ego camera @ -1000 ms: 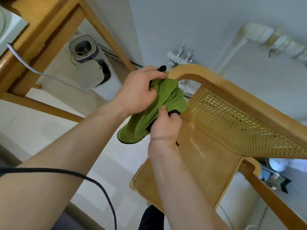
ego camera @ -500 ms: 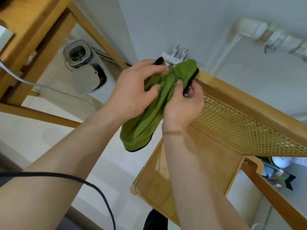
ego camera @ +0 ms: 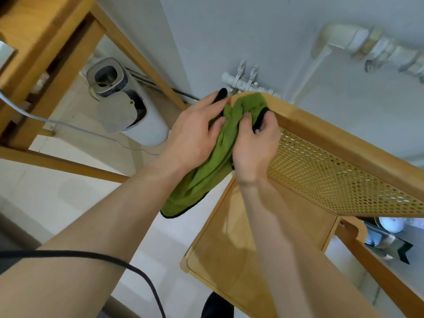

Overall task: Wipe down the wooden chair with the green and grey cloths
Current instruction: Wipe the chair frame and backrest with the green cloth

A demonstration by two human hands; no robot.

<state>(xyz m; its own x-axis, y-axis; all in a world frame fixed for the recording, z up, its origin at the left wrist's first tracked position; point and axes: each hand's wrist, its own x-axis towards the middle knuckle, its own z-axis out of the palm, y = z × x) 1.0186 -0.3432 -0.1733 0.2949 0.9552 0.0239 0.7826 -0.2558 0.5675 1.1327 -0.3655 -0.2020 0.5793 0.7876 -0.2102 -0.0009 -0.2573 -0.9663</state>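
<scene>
A green cloth with a black hem is bunched over the rounded left corner of the wooden chair's top rail. My left hand grips the cloth from the left, fingers wrapped over the corner. My right hand pinches the cloth's black edge against the front of the rail, beside the cane backrest. The cloth's tail hangs down past the seat's left edge. The wooden seat lies below my right forearm. No grey cloth is in view.
A white bin with a grey lid stands on the floor to the left, under a wooden table frame. White pipes run along the wall behind the chair. A black cable crosses my left arm.
Both hands carried the green cloth up from beside the backrest's lower left onto the top rail's corner. Since half a second ago they have barely moved.
</scene>
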